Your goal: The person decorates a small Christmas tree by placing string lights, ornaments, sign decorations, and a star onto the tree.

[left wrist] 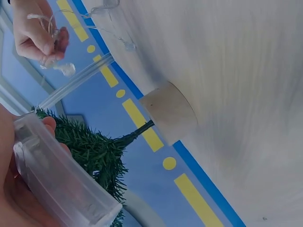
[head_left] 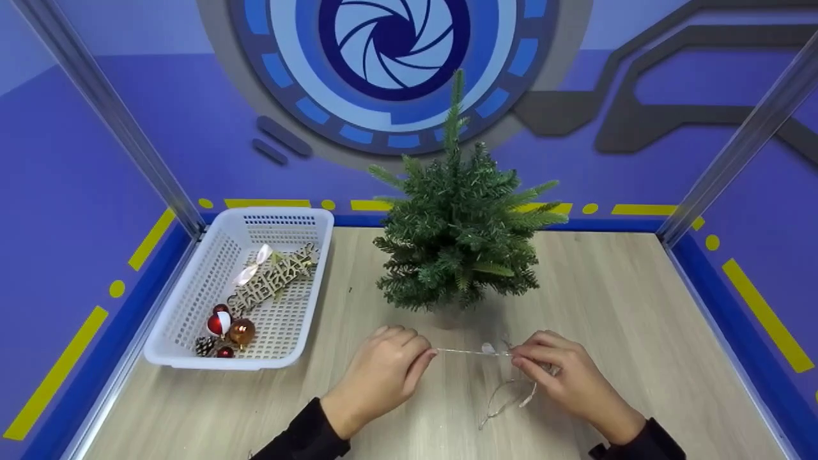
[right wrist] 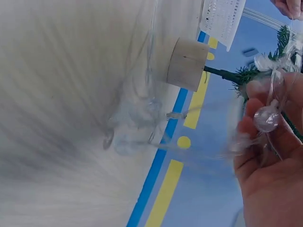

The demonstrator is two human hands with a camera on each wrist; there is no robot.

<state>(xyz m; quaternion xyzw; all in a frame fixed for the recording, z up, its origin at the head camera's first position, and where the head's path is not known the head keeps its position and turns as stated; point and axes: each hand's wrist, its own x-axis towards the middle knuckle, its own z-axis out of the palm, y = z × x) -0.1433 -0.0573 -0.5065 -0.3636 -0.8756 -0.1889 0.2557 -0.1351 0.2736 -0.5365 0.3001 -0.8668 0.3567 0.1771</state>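
My left hand [head_left: 386,367] grips a clear plastic box [left wrist: 66,175], probably the light string's battery case; in the head view the hand hides it. From there a clear wire of the light string [head_left: 463,351] stretches taut to my right hand [head_left: 569,374], which pinches it. Several transparent round bulbs [right wrist: 266,118] lie against the right fingers, and loose loops of wire hang below that hand, blurred in the right wrist view. Just beyond both hands stands a small green artificial Christmas tree [head_left: 457,230], upright on a round wooden base [left wrist: 168,113].
At the left on the wooden table [head_left: 639,306] is a white plastic basket [head_left: 153,348]. It holds a gold lettered ornament [head_left: 271,281], several red and orange baubles [head_left: 242,332] and a pine cone [head_left: 204,345]. Purple-blue panels [head_left: 160,121] enclose the back and sides.
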